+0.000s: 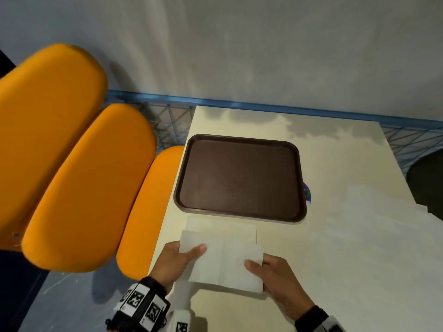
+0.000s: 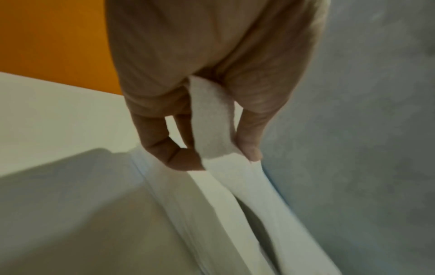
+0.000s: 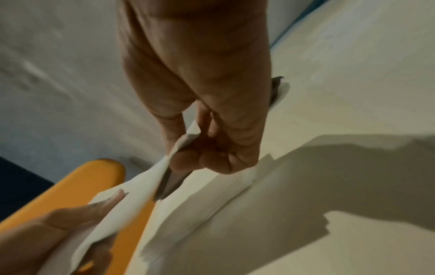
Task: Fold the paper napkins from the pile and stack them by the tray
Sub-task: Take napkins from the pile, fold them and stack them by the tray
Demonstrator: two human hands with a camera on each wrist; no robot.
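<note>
Paper napkin (image 1: 223, 259): white, held above the near left part of the table (image 1: 347, 248), just near of the tray (image 1: 241, 178); left hand (image 1: 176, 262) pinches its left edge, thumb on top, fingers beneath; right hand (image 1: 275, 276) pinches its right edge likewise. Pile of napkins (image 1: 220, 227): flat on the table under the held one, touching the tray's near rim. Tray: dark brown, bare. Orange seats (image 1: 79, 178): left of the table.

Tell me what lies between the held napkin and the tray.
In the head view, the napkin pile lies on the table between the held napkin and the tray.
</note>
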